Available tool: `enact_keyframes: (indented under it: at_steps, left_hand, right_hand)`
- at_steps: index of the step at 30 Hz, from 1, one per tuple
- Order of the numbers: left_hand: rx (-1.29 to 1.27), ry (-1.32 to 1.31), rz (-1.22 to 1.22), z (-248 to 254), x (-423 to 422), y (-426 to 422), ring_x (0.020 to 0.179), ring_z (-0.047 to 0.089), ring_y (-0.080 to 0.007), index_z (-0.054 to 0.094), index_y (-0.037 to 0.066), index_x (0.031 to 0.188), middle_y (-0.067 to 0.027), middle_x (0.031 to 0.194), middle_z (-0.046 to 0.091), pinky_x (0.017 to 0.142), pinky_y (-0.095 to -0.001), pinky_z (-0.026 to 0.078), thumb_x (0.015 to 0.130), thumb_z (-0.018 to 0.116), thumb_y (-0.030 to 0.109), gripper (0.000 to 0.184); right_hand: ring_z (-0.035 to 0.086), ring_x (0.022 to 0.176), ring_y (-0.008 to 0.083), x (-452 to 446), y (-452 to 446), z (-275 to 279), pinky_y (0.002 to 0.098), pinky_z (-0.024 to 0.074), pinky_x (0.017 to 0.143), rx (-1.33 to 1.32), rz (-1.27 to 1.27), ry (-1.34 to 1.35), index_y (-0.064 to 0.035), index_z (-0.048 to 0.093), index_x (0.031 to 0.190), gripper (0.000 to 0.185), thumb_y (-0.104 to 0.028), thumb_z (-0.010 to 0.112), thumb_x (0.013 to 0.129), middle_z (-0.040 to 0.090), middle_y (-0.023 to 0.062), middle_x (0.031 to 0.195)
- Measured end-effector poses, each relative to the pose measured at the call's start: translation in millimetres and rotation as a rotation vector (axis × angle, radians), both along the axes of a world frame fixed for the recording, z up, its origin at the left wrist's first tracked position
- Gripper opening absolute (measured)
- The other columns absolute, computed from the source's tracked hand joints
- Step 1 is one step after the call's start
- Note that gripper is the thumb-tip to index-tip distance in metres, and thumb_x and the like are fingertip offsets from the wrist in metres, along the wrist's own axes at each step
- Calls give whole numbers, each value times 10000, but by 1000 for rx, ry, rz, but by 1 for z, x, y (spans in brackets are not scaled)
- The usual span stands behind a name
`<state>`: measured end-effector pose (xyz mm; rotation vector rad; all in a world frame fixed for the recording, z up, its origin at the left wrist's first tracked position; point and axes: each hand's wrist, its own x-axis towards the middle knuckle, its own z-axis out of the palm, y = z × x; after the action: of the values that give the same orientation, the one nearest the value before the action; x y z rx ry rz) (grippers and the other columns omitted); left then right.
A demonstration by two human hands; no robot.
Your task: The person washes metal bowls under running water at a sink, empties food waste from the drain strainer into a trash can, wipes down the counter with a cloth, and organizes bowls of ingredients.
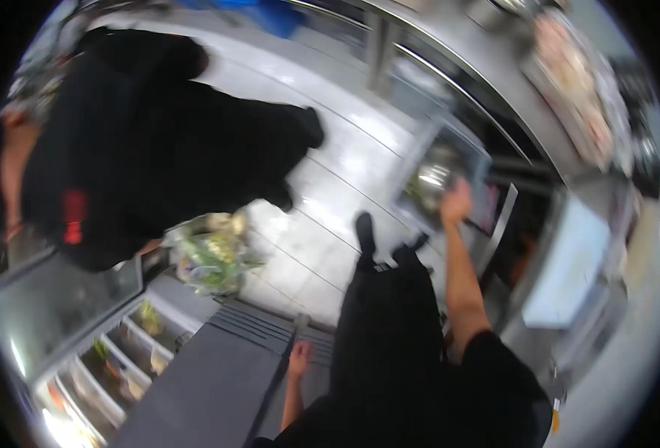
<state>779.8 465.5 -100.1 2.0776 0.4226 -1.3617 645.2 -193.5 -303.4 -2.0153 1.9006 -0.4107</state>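
The right hand (458,203) is apparently closing its fingers on the near edge of a shiny, silver, round metal bowl (436,175); motion blur is hiding exact finger placement. The bowl is occupying the opening of a grey, rectangular plastic bin (460,133) on the floor side of the steel counter; whether it is hanging above or resting inside, one cannot tell. Status: the bowl is already standing at the bin and is not yet being released; blur is concealing whether contents are passing between the two. Orientation: the bowl, being round, is showing no distinct long axis, and its mouth direction is remaining unreadable. The left hand (299,358) is hanging beside a dark-grey, ridged flat surface (251,328); its finger closure cannot be told. Farther out, a black-clothed co-worker (166,142) is bending forward.
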Motion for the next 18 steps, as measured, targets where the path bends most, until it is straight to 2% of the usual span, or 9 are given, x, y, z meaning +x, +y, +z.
enact_keyframes:
  at_steps: [3,5,7,8,9,11,13,15,18]
  left_hand:
    - [13,91,57,-9,14,-28,743,586,-96,586,65,986,-13,846,625,597,-251,485,984,526,312,255]
    - [-9,18,-133,-31,31,-50,718,560,-86,584,63,988,-13,812,619,561,-248,453,993,507,290,240]
    - [-178,-19,-320,-124,52,-34,693,543,-95,586,49,1022,-15,775,605,566,-259,438,986,525,286,247]
    - [-105,-61,-304,-90,60,-120,716,556,-118,587,34,1059,-41,808,619,620,-284,459,980,535,265,250]
    - [-170,-260,-465,-103,66,-163,771,599,-159,589,24,1095,-89,867,647,689,-315,488,971,543,244,256]
    - [-263,-235,-579,-150,83,-235,914,657,-256,600,17,1085,-158,964,674,776,-363,514,952,557,234,258]
    - [-370,-393,-716,-180,86,-319,922,647,-351,611,22,1060,-187,971,668,811,-416,507,937,544,229,250]
    - [-427,-393,-825,-166,85,-417,928,650,-334,622,22,1043,-186,973,672,816,-389,506,930,556,264,275]
    - [-478,19,-733,-154,67,-515,1017,638,-306,532,12,1238,-181,1152,626,799,-414,535,929,579,306,429]
  right_hand:
    - [610,722,446,17,-7,43,539,449,662,-150,-199,31,-68,542,895,169,-67,610,740,630,212,740]
    - [619,738,450,16,-7,62,535,458,676,-127,-270,25,-62,533,883,167,-49,615,738,630,228,736]
    - [616,728,449,14,1,66,534,461,669,-64,-191,10,-62,532,882,169,-43,616,737,627,225,726]
    - [616,707,446,13,3,68,527,458,647,-135,-157,-25,-63,528,865,154,-36,614,739,613,225,695]
    - [617,705,445,13,4,70,525,454,642,-124,-183,-20,-60,525,852,149,-33,615,737,607,225,685]
    - [618,700,442,10,10,71,519,448,633,-100,-237,-10,-54,518,825,140,-26,619,732,595,225,666]
    - [608,671,436,11,10,97,507,442,627,-107,-316,-71,-45,503,799,137,-14,613,723,573,216,633]
    - [591,640,426,2,9,123,492,437,617,-121,-411,-114,-37,490,781,135,-2,604,717,553,210,614]
    - [542,574,373,-30,10,132,440,439,590,-126,-553,-142,-20,487,793,125,18,588,730,564,192,663]
